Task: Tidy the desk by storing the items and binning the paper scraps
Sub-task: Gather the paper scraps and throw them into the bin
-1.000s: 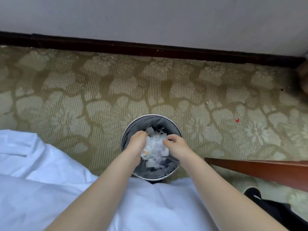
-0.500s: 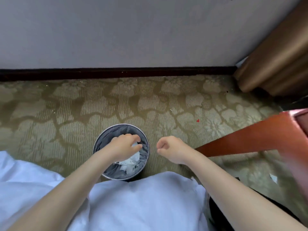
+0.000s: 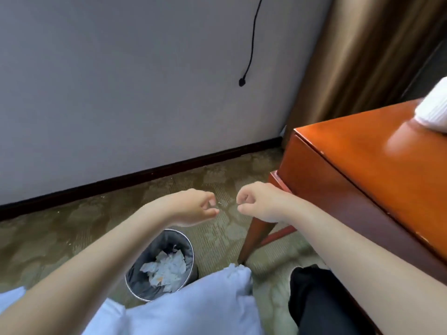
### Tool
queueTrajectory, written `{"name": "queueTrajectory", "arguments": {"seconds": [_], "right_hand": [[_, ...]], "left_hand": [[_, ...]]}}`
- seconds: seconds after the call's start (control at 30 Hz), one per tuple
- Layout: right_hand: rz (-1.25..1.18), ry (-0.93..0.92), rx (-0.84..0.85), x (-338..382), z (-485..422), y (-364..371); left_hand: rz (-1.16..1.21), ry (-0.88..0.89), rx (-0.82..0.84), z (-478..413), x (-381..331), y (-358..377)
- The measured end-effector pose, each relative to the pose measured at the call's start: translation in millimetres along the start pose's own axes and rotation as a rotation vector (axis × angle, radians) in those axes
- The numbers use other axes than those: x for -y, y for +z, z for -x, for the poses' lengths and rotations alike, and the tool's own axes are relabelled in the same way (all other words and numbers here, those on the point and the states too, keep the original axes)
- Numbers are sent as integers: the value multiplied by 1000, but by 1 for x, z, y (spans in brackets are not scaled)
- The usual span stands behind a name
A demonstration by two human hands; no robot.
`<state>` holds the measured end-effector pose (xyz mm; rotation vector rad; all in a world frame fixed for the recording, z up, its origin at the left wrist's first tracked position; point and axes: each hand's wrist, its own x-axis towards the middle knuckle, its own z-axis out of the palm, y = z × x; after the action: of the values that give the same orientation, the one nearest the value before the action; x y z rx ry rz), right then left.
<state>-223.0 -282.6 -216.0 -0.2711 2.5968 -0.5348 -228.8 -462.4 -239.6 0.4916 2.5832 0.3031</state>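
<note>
Our left hand (image 3: pixel 193 209) and right hand (image 3: pixel 258 201) hang side by side above the floor, close but not touching. The left's fingers are loosely bent, the thumb reaching towards their tips, and we see nothing held between them. The right's fingers are curled into the palm as a loose fist, and it holds nothing that we can see.

Below the left hand, nearer to us, stands the round dark bin (image 3: pixel 154 245). The paper scraps (image 3: pixel 167 267) lie in a pale heap at its bottom. Its near edge is hidden behind our white garment (image 3: pixel 193 308), which lies under both forearms. Under the right forearm shows a dark trouser leg (image 3: pixel 321 301).

Just past the right wrist a slanted wooden leg (image 3: pixel 256 235) runs down to the patterned carpet (image 3: pixel 72 233). To the right of that hand rises the reddish wooden desk (image 3: pixel 362 165), and a white ribbed thing (image 3: pixel 433 110) rests at its far right edge.

Beyond both hands a dark skirting board (image 3: pixel 145 175) meets a grey wall. A black cable (image 3: pixel 251 44) hangs down that wall above the right hand. A brown curtain (image 3: pixel 362 56) hangs behind the desk.
</note>
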Motion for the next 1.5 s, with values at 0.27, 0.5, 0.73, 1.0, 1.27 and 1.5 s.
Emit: {"name": "queueTrajectory", "arguments": {"seconds": [0.27, 0.5, 0.73, 1.0, 1.27, 1.5], "right_hand": [[98, -37, -248, -22, 134, -77], [146, 72, -411, -66, 258, -106], [139, 278, -461, -127, 374, -89], [1, 527, -595, -191, 489, -34], [14, 749, -594, -214, 566, 23], [-78, 920, -678, -221, 619, 54]], "left_hand": [[-186, 210, -111, 56, -124, -64], [-288, 440, -194, 103, -233, -76], [-298, 673, -94, 122, -335, -50], [-255, 834, 168, 116, -429, 31], [-318, 956, -83, 111, -496, 109], [-336, 1025, -136, 119, -541, 142]]}}
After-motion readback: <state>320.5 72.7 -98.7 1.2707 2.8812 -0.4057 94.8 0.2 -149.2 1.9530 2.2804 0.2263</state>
